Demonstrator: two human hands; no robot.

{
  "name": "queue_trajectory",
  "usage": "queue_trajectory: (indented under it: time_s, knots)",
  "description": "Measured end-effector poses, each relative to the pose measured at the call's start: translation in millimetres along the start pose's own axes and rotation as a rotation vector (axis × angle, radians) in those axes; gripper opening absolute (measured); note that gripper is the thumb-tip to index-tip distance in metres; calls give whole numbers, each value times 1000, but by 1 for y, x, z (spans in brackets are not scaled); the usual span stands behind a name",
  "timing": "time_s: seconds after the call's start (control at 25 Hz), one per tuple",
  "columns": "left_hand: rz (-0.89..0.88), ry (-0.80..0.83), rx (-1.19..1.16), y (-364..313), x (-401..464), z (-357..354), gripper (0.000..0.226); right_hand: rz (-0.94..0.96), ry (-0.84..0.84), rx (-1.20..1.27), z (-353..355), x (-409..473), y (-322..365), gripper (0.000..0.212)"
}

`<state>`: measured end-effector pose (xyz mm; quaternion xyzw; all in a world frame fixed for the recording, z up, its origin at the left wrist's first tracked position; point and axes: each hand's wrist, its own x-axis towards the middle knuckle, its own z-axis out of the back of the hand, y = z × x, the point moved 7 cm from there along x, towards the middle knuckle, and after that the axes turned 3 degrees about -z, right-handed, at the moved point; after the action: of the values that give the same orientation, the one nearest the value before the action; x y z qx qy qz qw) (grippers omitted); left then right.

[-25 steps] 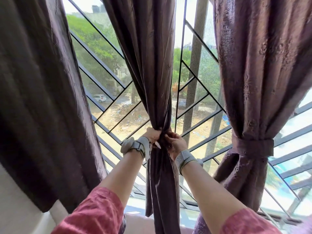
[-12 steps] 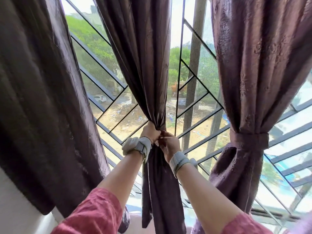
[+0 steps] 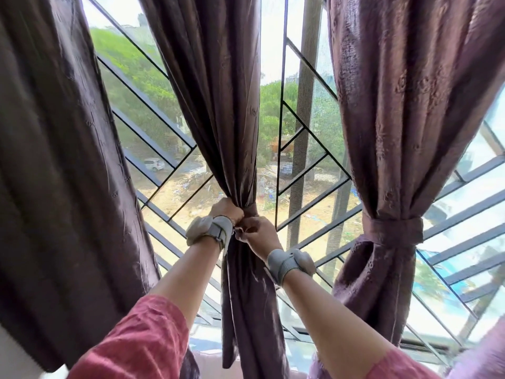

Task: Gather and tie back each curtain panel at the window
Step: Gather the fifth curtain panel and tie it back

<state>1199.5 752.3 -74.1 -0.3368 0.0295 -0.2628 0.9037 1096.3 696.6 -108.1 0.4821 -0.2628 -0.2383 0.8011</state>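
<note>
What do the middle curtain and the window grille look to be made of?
Middle curtain: apparently a thin woven fabric with a slight sheen, purple-brown, falling in soft folds and creases; the fibre can't be told. Grille: probably dark painted metal, judging by its thin, straight, rigid bars.

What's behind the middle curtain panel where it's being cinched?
Behind the middle curtain panel: the window grille, with trees and bare ground beyond. The left hand and right hand cover the cinch point.

Daylit window (image 3: 306, 165) with diagonal black grille (image 3: 153, 138), trees (image 3: 142, 75) outside.
</note>
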Motion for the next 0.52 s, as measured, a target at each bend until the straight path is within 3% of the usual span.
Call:
queue_trajectory:
  time_s: [0.08, 0.16, 0.24, 0.36, 0.52]
  knots:
    - [103, -47, -57, 16, 5, 10, 51, 4, 240, 18, -7, -6, 7, 16]
    - [167, -137, -268, 30, 4, 17, 79, -4, 386, 98, -4, -5, 18, 20]
    - [158, -207, -420, 37, 0, 19, 98, -18, 294, 126, 14, 11, 23, 29]
    - [97, -255, -511, 39, -3, 15, 83, -32, 22, 18, 42, 37, 18, 15]
    - [17, -25, -701, 28, -4, 2, 64, -62, -99, -247, 43, 53, 1, 16]
